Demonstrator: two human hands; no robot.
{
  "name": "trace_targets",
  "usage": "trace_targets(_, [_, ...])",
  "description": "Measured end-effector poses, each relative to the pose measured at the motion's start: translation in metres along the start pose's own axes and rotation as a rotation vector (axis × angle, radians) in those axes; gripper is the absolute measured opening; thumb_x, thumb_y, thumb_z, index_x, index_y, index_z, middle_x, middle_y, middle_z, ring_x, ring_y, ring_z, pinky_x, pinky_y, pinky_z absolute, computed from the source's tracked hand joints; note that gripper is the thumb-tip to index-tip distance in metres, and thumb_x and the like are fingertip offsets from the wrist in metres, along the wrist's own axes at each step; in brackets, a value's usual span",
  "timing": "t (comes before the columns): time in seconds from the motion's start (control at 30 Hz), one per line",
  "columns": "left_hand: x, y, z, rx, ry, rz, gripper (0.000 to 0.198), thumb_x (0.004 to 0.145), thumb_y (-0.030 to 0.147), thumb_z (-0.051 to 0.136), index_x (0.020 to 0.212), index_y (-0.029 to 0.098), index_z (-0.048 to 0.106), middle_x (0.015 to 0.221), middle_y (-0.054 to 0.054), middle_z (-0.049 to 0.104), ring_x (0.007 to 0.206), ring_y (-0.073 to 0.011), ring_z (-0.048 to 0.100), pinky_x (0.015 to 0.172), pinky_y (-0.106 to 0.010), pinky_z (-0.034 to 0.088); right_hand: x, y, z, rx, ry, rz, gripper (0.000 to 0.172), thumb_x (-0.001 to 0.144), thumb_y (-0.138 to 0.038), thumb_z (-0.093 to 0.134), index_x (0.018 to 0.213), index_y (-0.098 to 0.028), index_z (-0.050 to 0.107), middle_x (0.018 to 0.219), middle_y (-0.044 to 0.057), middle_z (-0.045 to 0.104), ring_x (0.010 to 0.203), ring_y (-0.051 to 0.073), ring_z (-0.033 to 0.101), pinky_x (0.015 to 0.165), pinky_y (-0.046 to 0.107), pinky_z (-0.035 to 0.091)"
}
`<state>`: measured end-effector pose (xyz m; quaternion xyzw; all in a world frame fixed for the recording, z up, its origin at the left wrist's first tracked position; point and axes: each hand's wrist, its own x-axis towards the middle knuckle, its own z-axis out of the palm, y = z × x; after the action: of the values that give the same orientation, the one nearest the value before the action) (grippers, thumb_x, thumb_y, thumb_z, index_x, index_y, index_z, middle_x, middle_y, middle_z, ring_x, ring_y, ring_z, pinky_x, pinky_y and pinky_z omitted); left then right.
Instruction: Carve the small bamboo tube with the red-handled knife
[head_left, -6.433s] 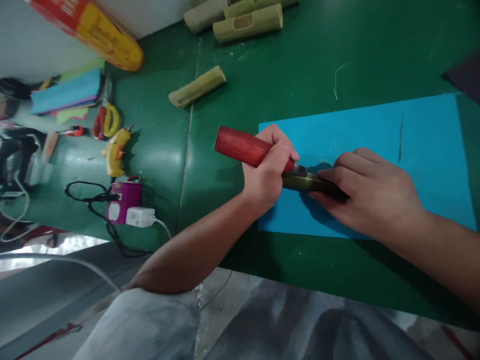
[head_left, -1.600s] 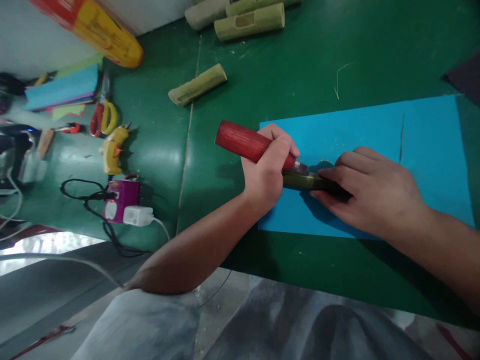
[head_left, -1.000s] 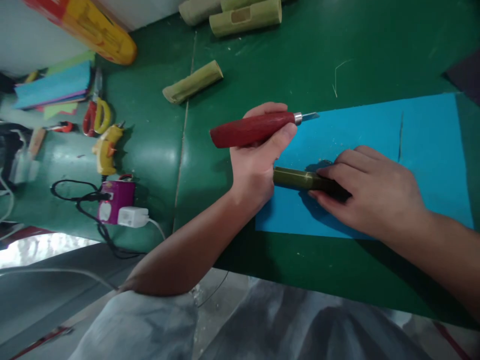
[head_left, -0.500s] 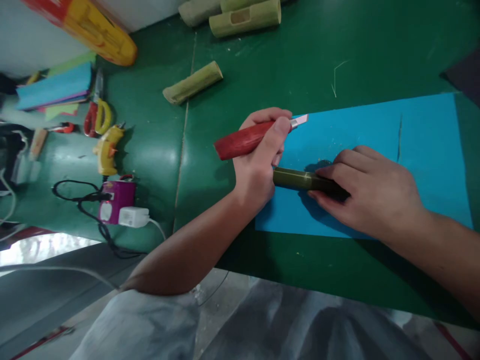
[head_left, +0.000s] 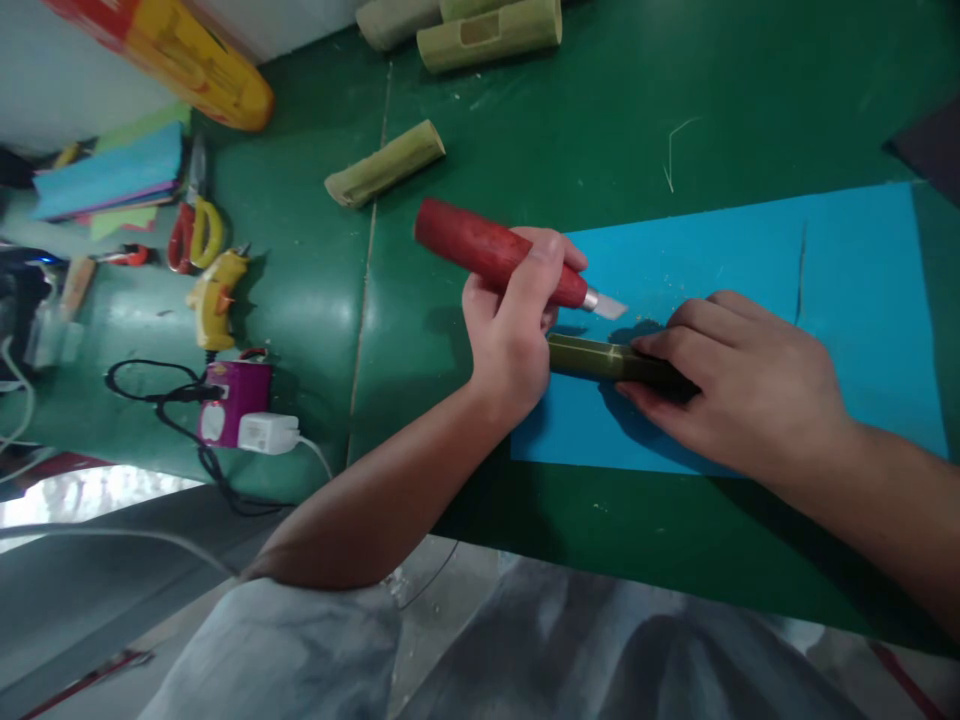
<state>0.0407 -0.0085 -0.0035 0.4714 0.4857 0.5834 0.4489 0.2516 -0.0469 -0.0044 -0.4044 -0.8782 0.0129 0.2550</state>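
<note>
My left hand point(head_left: 517, 320) is closed round the red handle of a carving knife point(head_left: 499, 250). The short slanted blade points right and down, just above the blue sheet and apart from the bamboo. A dark green bamboo piece point(head_left: 585, 358) lies crosswise over the blue sheet point(head_left: 862, 330), its left end by my left wrist. My right hand point(head_left: 750, 375) grips its right part between thumb and fingers; that end is hidden under the palm. Small shavings are scattered on the sheet near the blade, and a dark slit-like mark runs along its right side.
A short bamboo tube point(head_left: 386, 165) lies to the upper left, with a notched bamboo tube point(head_left: 491, 38) behind it. Scissors point(head_left: 196, 215), a yellow glue gun point(head_left: 217, 300), a purple power adapter point(head_left: 236, 400) with cables and coloured paper point(head_left: 112, 170) occupy the left side.
The knife has turned in my left hand: its blade has swung down from pointing up-right, and the handle's butt has risen. My right hand and the bamboo stay in place.
</note>
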Motion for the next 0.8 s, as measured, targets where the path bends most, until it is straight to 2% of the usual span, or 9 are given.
trace_targets(0.07, [-0.001, 0.0, 0.001, -0.012, -0.017, 0.071, 0.062, 0.104, 0.078, 0.075, 0.075, 0.023, 0.075, 0.066, 0.001, 0.056, 0.055, -0.0101, 0.044, 0.053, -0.032, 0.037, 0.0, -0.001, -0.001, -0.019, 0.014, -0.013, 0.027, 0.111, -0.036, 0.069, 0.095, -0.017, 0.081, 0.088, 0.01, 0.074, 0.085, 0.026, 0.066, 0.07, 0.039, 0.043])
trace_targets(0.17, [0.0, -0.002, 0.003, 0.003, -0.047, 0.096, 0.062, 0.094, 0.076, 0.089, 0.069, 0.023, 0.068, 0.065, 0.0, 0.062, 0.057, -0.0109, 0.052, 0.057, -0.033, 0.043, -0.001, -0.002, -0.001, -0.028, 0.016, -0.024, 0.028, 0.111, -0.035, 0.069, 0.093, -0.018, 0.08, 0.087, 0.01, 0.074, 0.085, 0.026, 0.065, 0.071, 0.039, 0.043])
trace_targets(0.27, [0.0, 0.0, 0.005, -0.022, -0.023, 0.065, 0.056, 0.085, 0.07, 0.098, 0.071, 0.025, 0.067, 0.064, 0.002, 0.065, 0.055, -0.0117, 0.053, 0.053, -0.033, 0.044, -0.001, -0.003, -0.002, -0.036, -0.006, -0.018, 0.028, 0.112, -0.035, 0.067, 0.093, -0.019, 0.08, 0.088, 0.01, 0.074, 0.086, 0.026, 0.065, 0.072, 0.039, 0.042])
trace_targets(0.47, [-0.004, 0.012, 0.007, 0.045, -0.081, 0.074, 0.056, 0.088, 0.069, 0.097, 0.071, 0.025, 0.067, 0.062, 0.003, 0.062, 0.056, -0.0133, 0.056, 0.055, -0.032, 0.05, 0.0, -0.006, -0.002, -0.042, 0.025, -0.051, 0.026, 0.111, -0.03, 0.068, 0.091, -0.017, 0.078, 0.087, 0.01, 0.073, 0.084, 0.026, 0.062, 0.07, 0.041, 0.04])
trace_targets(0.57, [-0.004, 0.015, 0.008, 0.063, -0.104, 0.107, 0.058, 0.083, 0.073, 0.099, 0.071, 0.024, 0.069, 0.067, 0.001, 0.064, 0.06, -0.0129, 0.057, 0.058, -0.032, 0.053, 0.0, -0.007, -0.002, -0.036, 0.057, -0.064, 0.024, 0.11, -0.028, 0.069, 0.09, -0.017, 0.077, 0.086, 0.011, 0.073, 0.083, 0.026, 0.06, 0.07, 0.041, 0.04])
trace_targets(0.8, [-0.005, 0.02, 0.012, 0.137, -0.086, 0.095, 0.062, 0.085, 0.075, 0.096, 0.069, 0.024, 0.066, 0.067, 0.002, 0.064, 0.062, -0.0127, 0.06, 0.061, -0.03, 0.057, -0.002, -0.009, -0.004, -0.061, -0.016, -0.028, 0.025, 0.112, -0.032, 0.063, 0.097, -0.019, 0.079, 0.096, 0.012, 0.079, 0.087, 0.028, 0.063, 0.074, 0.042, 0.04])
